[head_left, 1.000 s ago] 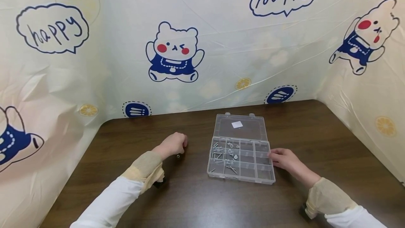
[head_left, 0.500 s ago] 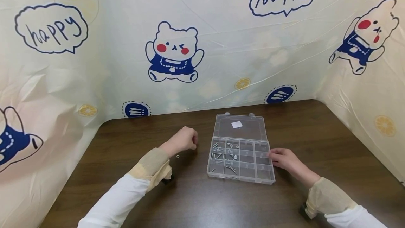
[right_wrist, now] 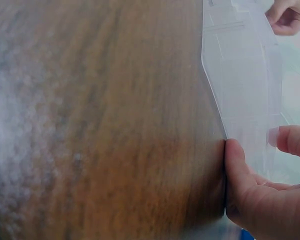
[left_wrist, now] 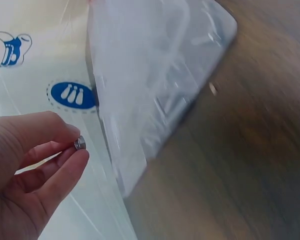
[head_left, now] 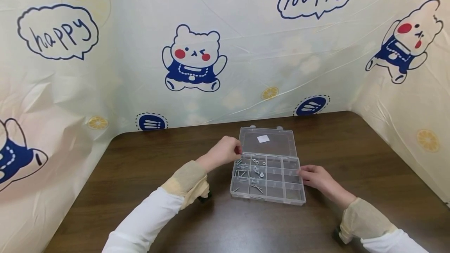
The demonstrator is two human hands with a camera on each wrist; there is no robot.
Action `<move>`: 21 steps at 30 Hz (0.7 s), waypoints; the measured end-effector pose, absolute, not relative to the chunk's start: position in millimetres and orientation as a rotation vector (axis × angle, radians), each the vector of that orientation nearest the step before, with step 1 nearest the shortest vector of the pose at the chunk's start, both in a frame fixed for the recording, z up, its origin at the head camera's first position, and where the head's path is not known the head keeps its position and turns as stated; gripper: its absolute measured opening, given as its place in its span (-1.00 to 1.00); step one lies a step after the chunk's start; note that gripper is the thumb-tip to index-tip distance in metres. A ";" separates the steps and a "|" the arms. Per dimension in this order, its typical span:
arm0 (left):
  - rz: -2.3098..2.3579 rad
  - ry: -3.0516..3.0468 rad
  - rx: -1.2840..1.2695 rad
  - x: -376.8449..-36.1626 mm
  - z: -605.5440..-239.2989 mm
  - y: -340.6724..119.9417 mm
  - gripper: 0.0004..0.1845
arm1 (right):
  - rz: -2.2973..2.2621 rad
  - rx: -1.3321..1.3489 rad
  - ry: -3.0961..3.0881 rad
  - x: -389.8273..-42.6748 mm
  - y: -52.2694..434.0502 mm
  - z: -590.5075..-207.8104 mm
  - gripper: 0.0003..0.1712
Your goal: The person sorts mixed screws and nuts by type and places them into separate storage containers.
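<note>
A clear plastic compartment box (head_left: pixel 277 195) lies on the brown table with its lid (head_left: pixel 277 143) folded back. Several small screws (head_left: pixel 242 173) and nuts lie in its left compartments. My left hand (head_left: pixel 227 151) hovers at the box's far left corner and pinches a small metal nut (left_wrist: pixel 80 143) between thumb and forefinger. My right hand (head_left: pixel 313 177) rests on the table at the box's right side. Its thumb (right_wrist: pixel 235 165) touches the foot of the box's wall (right_wrist: pixel 240 75), and a fingertip (right_wrist: pixel 290 140) lies at the rim.
The brown wooden table (head_left: pixel 351 155) is bordered at the back and on both sides by a cream printed sheet (head_left: pixel 246 50). Both forearms wear white sleeves with tan cuffs (head_left: pixel 184 180).
My left hand has moved to the right, from the bare table towards the box's far left corner, with its fingers still pinched. The right hand and the box have not moved.
</note>
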State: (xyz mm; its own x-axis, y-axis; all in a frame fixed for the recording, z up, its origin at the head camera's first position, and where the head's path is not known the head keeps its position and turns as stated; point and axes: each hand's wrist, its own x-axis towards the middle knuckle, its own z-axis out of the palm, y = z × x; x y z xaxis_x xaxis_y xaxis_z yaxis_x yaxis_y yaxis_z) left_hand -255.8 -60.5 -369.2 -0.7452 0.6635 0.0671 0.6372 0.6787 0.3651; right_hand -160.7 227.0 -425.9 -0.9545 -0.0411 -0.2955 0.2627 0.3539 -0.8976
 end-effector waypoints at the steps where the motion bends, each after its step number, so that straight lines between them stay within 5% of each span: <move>1: 0.579 2.808 1.104 -255.3 -369.0 -57.0 -0.91 | -1.634 0.199 2.355 -160.8 227.0 -426.5 -0.45; 21: 0.628 2.765 1.137 -254.8 -378.0 -27.2 -0.95 | -1.644 0.200 2.357 -160.5 227.6 -426.9 -0.45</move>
State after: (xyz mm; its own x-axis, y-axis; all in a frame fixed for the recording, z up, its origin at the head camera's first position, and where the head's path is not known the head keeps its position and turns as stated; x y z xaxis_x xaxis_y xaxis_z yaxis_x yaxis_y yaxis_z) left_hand -254.8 -27.2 -378.0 -0.7198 0.6903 0.0742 0.6546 0.6392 0.4036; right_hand -160.5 227.6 -426.9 -0.9567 -0.0351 -0.2889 0.2590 0.3500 -0.9002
